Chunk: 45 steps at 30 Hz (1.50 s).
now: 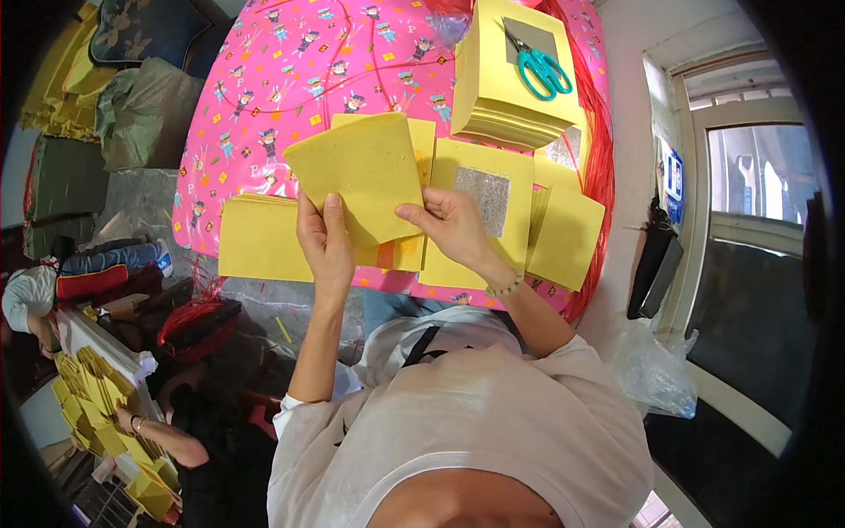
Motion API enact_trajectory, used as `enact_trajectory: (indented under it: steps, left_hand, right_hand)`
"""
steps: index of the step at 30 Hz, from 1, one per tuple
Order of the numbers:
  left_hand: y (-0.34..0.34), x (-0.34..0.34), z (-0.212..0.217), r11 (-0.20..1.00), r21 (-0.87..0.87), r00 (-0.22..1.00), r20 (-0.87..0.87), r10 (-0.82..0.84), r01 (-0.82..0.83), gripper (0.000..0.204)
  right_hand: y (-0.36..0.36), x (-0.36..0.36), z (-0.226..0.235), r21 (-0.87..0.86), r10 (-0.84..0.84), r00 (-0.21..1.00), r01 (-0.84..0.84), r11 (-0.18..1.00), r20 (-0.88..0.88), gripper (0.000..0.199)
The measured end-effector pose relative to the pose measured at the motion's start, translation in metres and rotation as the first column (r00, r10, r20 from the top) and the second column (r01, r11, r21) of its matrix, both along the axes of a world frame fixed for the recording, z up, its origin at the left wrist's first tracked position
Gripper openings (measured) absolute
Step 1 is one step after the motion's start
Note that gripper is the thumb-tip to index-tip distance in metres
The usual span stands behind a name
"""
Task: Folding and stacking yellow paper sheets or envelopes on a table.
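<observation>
Between my two hands I hold a yellow paper sheet (356,176), raised over the near edge of the table. My left hand (326,233) grips its lower left part, thumb on top. At its lower right edge my right hand (451,224) pinches it between thumb and fingers. Beneath and to the right lies yellow paper with a silver patch (481,201), partly under my right wrist. On the left is a yellow paper stack (260,238), and on the right another yellow stack (568,236). Fingers under the held sheet are hidden.
A tall yellow paper stack (506,110) stands at the far right, with teal-handled scissors (544,75) on top. Red strings (598,167) hang along the right edge of the pink patterned tablecloth (282,97). At lower left, other people handle folded yellow papers (97,392).
</observation>
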<state>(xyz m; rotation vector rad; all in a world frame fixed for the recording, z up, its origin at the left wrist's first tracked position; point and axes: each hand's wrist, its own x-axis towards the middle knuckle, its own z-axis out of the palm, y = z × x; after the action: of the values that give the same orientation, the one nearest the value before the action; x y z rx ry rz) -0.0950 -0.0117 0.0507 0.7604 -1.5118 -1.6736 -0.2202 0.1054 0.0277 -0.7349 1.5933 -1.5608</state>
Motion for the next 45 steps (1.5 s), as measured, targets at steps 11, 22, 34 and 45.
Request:
enact_trajectory:
  steps: [11,22,34,45]
  left_hand:
    - [0.004,0.018,0.057,1.0,-0.025,0.989,0.147,0.004,0.0,0.029]
    - [0.002,0.033,0.046,0.936,0.223,0.92,0.226,-0.32,0.272,0.029]
    - [-0.041,0.012,-0.057,0.901,-0.208,0.683,0.719,-0.124,0.382,0.034]
    - [0.076,-0.09,0.001,0.639,-0.364,0.714,0.533,-0.454,0.678,0.049]
  right_hand:
    - [0.013,0.006,0.078,0.173,0.077,0.997,-0.073,0.982,-0.018,0.019]
    - [0.021,0.014,0.073,0.064,-0.221,0.972,0.216,0.974,0.083,0.022]
    - [0.197,-0.007,0.008,0.083,-0.752,0.438,0.884,0.461,-0.493,0.024]
    - [0.26,-0.014,-0.031,0.309,-0.693,0.47,0.882,0.355,-0.547,0.053]
